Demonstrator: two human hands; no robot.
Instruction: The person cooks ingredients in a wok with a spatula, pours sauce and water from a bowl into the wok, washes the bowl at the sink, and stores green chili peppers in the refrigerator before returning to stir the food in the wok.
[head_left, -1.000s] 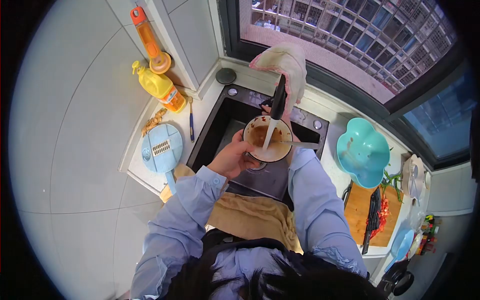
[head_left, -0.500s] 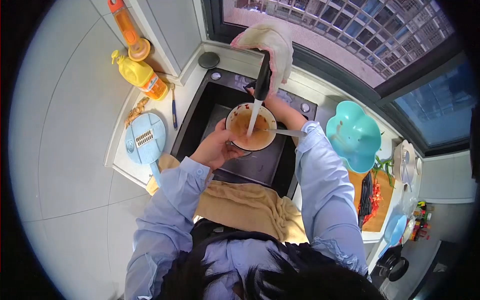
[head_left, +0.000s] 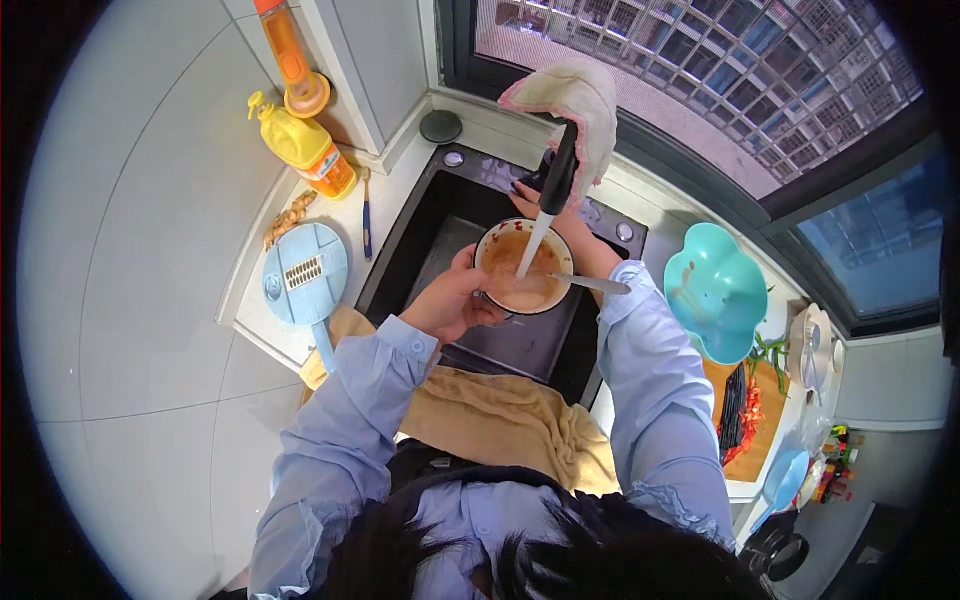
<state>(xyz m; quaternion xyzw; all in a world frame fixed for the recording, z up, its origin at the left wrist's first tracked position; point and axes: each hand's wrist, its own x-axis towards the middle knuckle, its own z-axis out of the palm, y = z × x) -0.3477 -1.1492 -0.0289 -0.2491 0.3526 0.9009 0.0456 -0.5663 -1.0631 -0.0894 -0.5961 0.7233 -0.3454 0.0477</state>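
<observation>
My left hand (head_left: 455, 302) grips the side of a white enamel bowl (head_left: 482, 262) with a dark rim, thumb over the edge. Cloudy brownish water and foam fill much of it, and red bits cling to the inner wall. A metal spoon (head_left: 600, 284) leans out over the right side. Water runs into the bowl from the black faucet (head_left: 563, 168), over the dark sink (head_left: 510, 345). Behind the bowl, my right hand (head_left: 575, 235) reaches to the faucet's base, its fingers at the handle and partly hidden by the spout. A pale cloth (head_left: 590, 95) drapes over the faucet.
To the left are a blue grater (head_left: 318, 250), a brush (head_left: 367, 215), ginger (head_left: 290, 218) and a yellow bottle (head_left: 300, 150). On the right, a turquoise basin (head_left: 715, 290) stands near a cutting board (head_left: 765, 430) with chopped red and black food. A tan towel (head_left: 500, 415) covers the sink's front edge.
The view has shifted, so the scene sits slightly farther right and lower. The liquid in the bowl looks foamier. More of my right hand's fingers show beside the faucet; water still runs.
</observation>
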